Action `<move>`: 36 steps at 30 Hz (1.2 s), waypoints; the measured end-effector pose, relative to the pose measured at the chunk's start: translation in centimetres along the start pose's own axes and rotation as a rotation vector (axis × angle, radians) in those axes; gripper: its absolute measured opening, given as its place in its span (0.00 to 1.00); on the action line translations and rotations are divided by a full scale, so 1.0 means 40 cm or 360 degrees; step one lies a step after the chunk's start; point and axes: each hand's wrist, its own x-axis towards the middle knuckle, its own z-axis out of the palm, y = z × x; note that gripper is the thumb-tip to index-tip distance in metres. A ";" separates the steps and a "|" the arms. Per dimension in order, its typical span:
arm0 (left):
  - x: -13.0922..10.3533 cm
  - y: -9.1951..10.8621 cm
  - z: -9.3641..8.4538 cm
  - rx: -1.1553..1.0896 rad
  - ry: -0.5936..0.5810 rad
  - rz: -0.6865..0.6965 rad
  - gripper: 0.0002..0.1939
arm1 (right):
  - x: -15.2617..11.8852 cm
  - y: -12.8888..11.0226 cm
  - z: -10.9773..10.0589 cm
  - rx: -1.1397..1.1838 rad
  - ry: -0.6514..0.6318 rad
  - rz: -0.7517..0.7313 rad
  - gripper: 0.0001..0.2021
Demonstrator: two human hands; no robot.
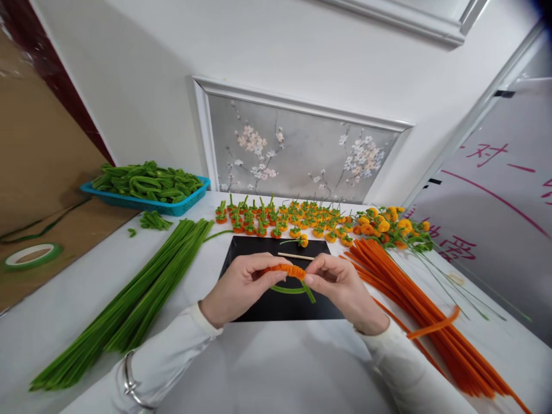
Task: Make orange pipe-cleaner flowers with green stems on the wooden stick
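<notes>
An orange pipe cleaner coil (293,270) stretches between my two hands above a black tray (254,307). My left hand (244,284) pinches its left end, and the fingers of my right hand (338,284) close on the right end. Below the coil, a bent green pipe cleaner (288,290) shows over the tray, partly hidden by my fingers. A thin wooden stick (295,256) lies on the tray behind the coil. Near the tray's back edge rests a small yellow-orange pipe cleaner flower (303,240) with a green stem.
Green pipe cleaners (142,299) lie bundled at left, orange ones (422,310) at right. Behind the tray stand rows of small flower pieces (280,221). Finished-looking flowers (383,224) pile up back right. A blue basket (172,207) holds green pieces; green tape (34,257) lies far left.
</notes>
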 end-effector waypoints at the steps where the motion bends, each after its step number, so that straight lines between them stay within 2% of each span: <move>1: 0.001 0.000 -0.002 0.0021 -0.0063 -0.0006 0.09 | 0.000 -0.001 -0.003 -0.0032 -0.0032 0.0007 0.10; 6: 0.005 -0.006 -0.010 0.0068 -0.0310 -0.0058 0.10 | 0.000 -0.012 -0.016 -0.0014 -0.0198 0.0062 0.12; 8: 0.004 -0.007 -0.010 0.0033 -0.0334 -0.0084 0.09 | -0.001 -0.016 -0.020 0.0041 -0.0288 0.0107 0.15; 11: 0.000 -0.002 -0.003 -0.0132 -0.0210 -0.0153 0.11 | -0.001 -0.017 -0.023 0.0115 -0.0372 0.0140 0.14; 13: -0.004 0.005 0.003 -0.0216 -0.0076 -0.0160 0.11 | -0.001 -0.012 -0.024 0.0173 -0.0353 0.0134 0.13; 18: -0.009 0.016 0.012 -0.0222 0.0102 -0.0103 0.03 | 0.001 -0.007 -0.018 0.0204 -0.0309 0.0135 0.14; 25: -0.016 -0.001 0.016 -0.0217 -0.0080 -0.0156 0.03 | -0.001 -0.009 -0.008 0.0108 -0.0328 0.0190 0.14; 31: -0.020 0.005 0.021 -0.0316 -0.0072 -0.0268 0.06 | -0.002 -0.005 -0.012 0.0104 -0.0298 0.0074 0.10; 36: -0.019 0.016 0.020 -0.0281 -0.0015 -0.0192 0.02 | -0.002 -0.016 -0.019 0.0101 -0.0264 0.0052 0.08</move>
